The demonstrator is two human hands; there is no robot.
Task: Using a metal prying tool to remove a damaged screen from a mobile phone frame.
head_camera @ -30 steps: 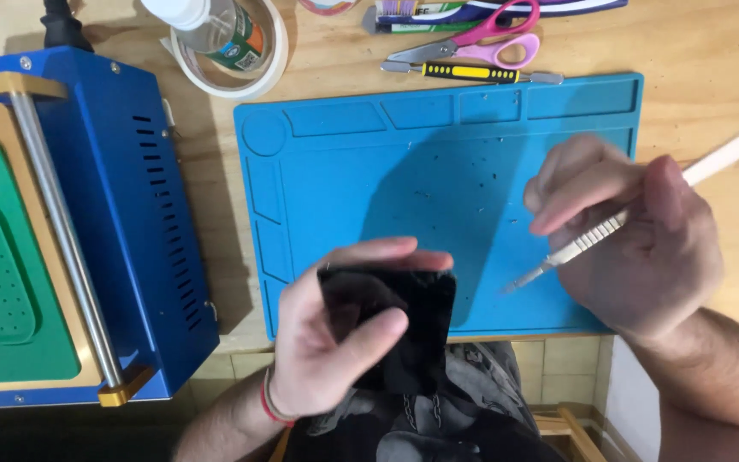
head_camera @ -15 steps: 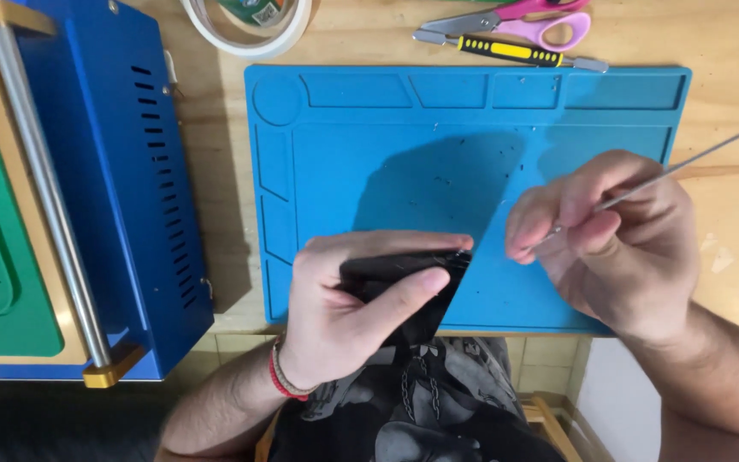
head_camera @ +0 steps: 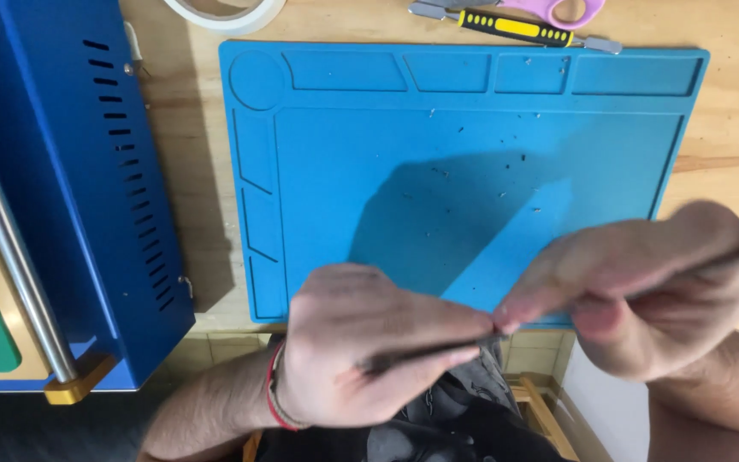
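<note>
Left hand [head_camera: 361,342]: our grip is clamped on a thin dark device [head_camera: 425,349], seen edge-on at the near edge of the blue mat [head_camera: 472,171] | Right hand [head_camera: 643,282]: fingers pinch a slim metal tool [head_camera: 712,263], tip meeting the device | Around: blue machine [head_camera: 87,188] left on the bench [head_camera: 190,222], yellow-handled screwdriver [head_camera: 515,27] beyond the mat.

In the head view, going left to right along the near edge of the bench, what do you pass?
Blue machine → left hand holding a thin dark flat piece → right hand holding a slim metal tool.
</note>
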